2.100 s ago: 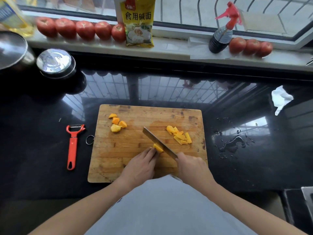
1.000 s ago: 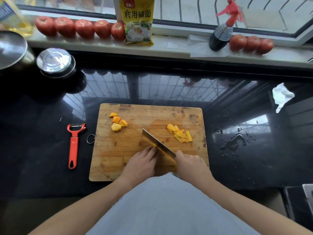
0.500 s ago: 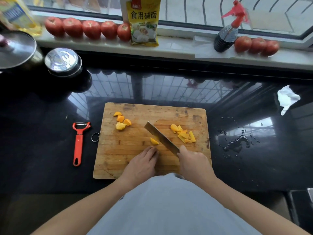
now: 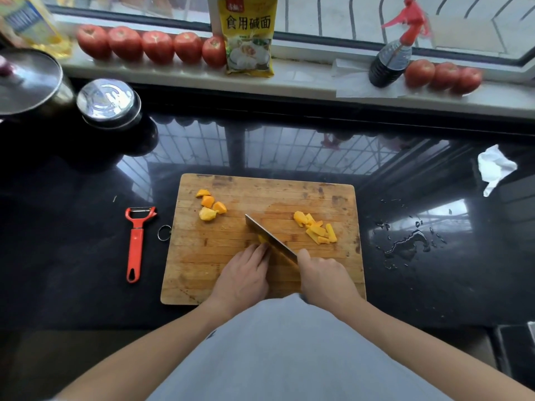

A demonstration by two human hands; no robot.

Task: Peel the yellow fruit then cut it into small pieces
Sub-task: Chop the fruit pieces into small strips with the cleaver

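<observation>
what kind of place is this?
Most likely a home kitchen: a wooden cutting board on a black counter, a knife slicing fruit, tomatoes lined along the windowsill, and a lidded pot.

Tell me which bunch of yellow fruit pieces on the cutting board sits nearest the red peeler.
The far-left pile, chunky wedges near the board's far left corner. The thinner slices lie right of the knife.

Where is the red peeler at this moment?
In the head view the red peeler lies on the black counter, just left of the cutting board beside its metal ring, untouched by either hand.
</observation>
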